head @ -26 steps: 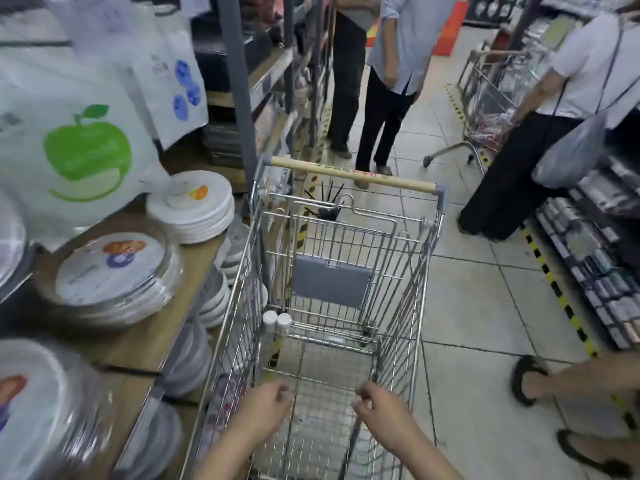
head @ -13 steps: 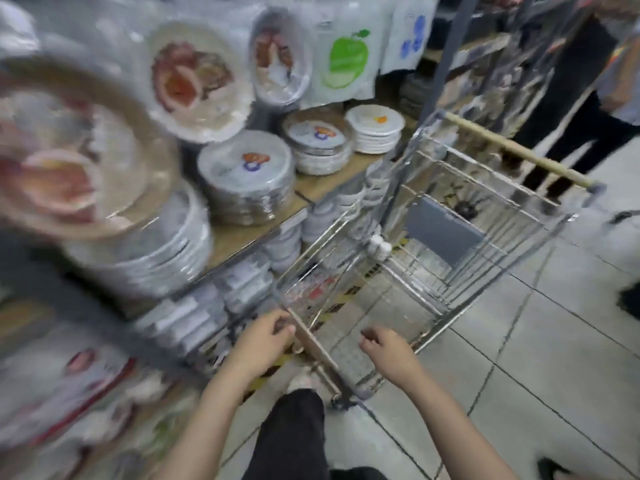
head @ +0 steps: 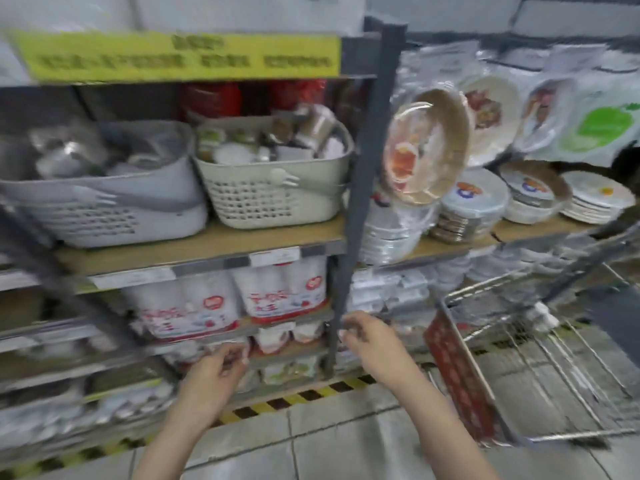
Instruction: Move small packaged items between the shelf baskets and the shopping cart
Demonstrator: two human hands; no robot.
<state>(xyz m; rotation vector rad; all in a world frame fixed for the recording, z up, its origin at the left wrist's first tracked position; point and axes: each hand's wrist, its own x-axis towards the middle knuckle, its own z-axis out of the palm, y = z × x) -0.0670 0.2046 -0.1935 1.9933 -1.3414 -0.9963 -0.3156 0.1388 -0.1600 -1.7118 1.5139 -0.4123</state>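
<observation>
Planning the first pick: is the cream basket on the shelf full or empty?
Full. The cream basket is heaped above its rim with small packaged items; blur hides what they are.

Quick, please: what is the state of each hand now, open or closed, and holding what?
Left hand: fingers loosely curled, empty, as far as the blur shows.
Right hand: fingers loosely curled, empty, off the shopping cart.

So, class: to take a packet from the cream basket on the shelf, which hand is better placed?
Probably the left hand: it lies below the cream basket, while the right hand sits beyond the shelf post, nearer the cart. Both hold nothing.
</observation>
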